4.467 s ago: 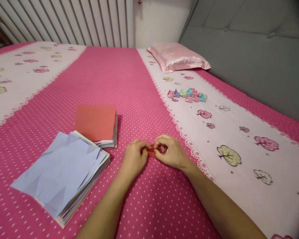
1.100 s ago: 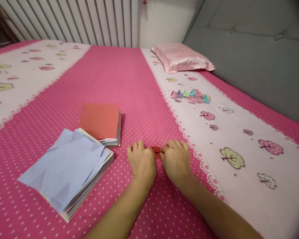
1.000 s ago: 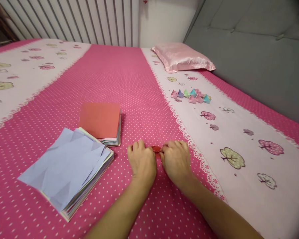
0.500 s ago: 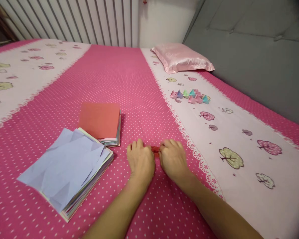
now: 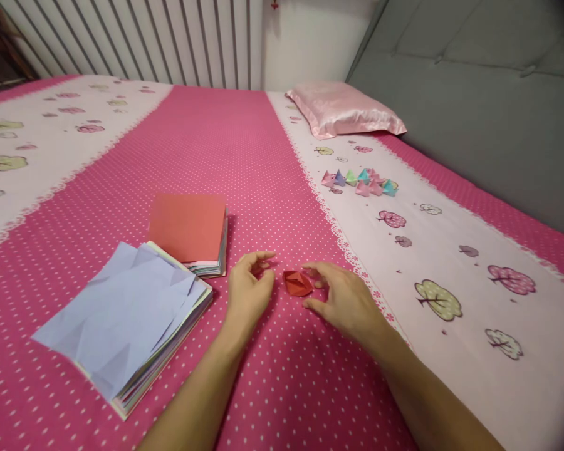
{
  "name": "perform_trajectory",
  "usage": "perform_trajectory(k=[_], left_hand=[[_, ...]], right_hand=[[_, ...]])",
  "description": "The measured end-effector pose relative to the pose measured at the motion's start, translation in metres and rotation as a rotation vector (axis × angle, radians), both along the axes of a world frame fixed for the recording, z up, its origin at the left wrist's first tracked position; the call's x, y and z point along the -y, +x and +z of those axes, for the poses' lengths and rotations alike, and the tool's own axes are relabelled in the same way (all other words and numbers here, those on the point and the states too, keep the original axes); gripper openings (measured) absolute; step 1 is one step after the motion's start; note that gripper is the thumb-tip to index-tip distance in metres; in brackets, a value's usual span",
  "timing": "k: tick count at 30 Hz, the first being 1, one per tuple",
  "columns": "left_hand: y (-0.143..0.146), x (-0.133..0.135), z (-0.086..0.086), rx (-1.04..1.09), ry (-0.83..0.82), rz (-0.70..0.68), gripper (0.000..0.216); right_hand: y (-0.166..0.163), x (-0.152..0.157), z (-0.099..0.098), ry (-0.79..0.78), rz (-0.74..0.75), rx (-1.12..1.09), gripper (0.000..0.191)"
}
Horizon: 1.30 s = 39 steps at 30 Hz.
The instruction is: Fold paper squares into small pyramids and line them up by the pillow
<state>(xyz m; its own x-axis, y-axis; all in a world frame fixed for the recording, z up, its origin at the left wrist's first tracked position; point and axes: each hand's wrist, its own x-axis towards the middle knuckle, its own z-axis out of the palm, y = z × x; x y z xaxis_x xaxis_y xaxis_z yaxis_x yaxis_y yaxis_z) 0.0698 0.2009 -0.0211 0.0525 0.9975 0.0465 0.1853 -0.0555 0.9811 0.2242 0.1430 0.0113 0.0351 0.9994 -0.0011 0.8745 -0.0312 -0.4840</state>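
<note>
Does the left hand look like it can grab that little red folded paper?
Probably yes. The left hand is open just beside the red folded paper, with only pink dotted sheet between them. The right hand is at the paper's other end, out of the way.

The left hand (image 5: 248,293) and right hand (image 5: 346,299) are bare, with slim fingers (image 5: 261,255) and shorter, thicker thumbs (image 5: 318,307), all tapering to rounded tips. The left wrist (image 5: 235,331) and right wrist (image 5: 380,337) are bare too and narrower than the hands, and the left forearm (image 5: 195,396) and right forearm (image 5: 425,383), bare and smooth in outline, broaden gradually away from them
</note>
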Motion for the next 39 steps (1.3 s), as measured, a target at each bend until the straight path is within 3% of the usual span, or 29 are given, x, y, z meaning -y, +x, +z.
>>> perform_trajectory(k=[7,14,21,26,31,39], left_hand=[[-0.001,-0.003,-0.008,0.077,-0.084,0.067,0.024],[-0.001,-0.003,-0.007,0.033,-0.096,0.093,0.027],[-0.002,-0.005,-0.008,0.027,-0.106,0.110,0.029],[-0.004,-0.009,-0.015,0.006,-0.086,0.093,0.028],[-0.005,-0.011,-0.014,-0.004,-0.083,0.098,0.028],[-0.006,-0.010,-0.012,-0.043,-0.064,0.119,0.026]], right_hand=[[0.007,-0.002,0.001,-0.028,-0.012,-0.122,0.020],[0.005,-0.004,0.001,-0.059,-0.043,-0.103,0.012],[0.014,-0.010,0.002,0.101,-0.092,-0.181,0.015],[0.040,-0.022,0.003,0.215,-0.186,-0.147,0.016],[0.087,-0.056,0.013,0.277,-0.288,0.078,0.019],[0.149,-0.147,0.011,0.208,-0.533,0.186,0.024]])
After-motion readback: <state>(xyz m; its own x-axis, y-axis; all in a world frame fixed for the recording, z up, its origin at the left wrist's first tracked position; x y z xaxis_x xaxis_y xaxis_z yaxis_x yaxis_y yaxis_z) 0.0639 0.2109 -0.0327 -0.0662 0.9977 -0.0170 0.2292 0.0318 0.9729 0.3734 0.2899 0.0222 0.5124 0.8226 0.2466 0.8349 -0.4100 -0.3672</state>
